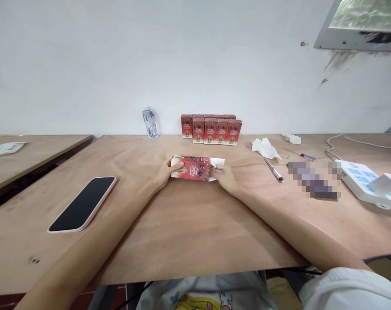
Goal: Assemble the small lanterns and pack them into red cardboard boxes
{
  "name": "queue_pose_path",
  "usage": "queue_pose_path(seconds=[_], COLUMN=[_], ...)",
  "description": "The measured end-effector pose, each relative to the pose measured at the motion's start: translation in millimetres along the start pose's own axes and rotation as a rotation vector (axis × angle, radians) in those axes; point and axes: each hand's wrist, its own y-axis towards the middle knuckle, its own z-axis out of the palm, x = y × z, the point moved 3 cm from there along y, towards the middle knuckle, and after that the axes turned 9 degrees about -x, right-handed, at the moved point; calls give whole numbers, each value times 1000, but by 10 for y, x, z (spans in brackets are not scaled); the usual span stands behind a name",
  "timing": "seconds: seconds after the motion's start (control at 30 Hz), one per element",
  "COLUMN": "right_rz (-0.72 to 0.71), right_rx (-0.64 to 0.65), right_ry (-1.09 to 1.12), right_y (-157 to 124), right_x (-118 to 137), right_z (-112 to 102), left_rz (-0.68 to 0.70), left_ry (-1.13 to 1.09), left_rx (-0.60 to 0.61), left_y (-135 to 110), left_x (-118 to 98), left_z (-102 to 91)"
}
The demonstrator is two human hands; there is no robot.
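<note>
Small pale lettering (194, 169), illegible, on the held red box (190, 168) and the upright red boxes (210, 131).

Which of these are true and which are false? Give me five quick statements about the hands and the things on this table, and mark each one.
1. The left hand grips a red box. True.
2. The right hand is well away from that box. False: it is at the box's open end.
3. The phone lies on the table with its screen dark. True.
4. The bottle is right of the standing boxes. False: it is left of them.
5. Crumpled tissues lie right of the standing boxes. True.
</note>
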Motion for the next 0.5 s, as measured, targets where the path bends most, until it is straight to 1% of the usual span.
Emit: queue_pose_path(seconds=[0.07,0.1,0.23,0.33,0.43,0.5], right_rz=[12,2,-88,-61,-4,-21], right_rx=[3,-24,-243,-354,-399,-432], right_ry=[26,19,-25,118,313,379], right_y=[2,5,35,78,146,203], right_x=[14,25,64,42,19,41], right_z=[0,-9,-82,-126,-185,-263], left_rz=[9,14,1,-38,-43,-27], left_ry=[-22,-34,-112,-169,-184,-198], left_rx=[10,7,-71,-150,-230,-293], left_y=[-4,-2,55,125,183,210], left_x=[0,-5,-11,18,36,28], left_z=[13,13,-56,-138,-201,-240])
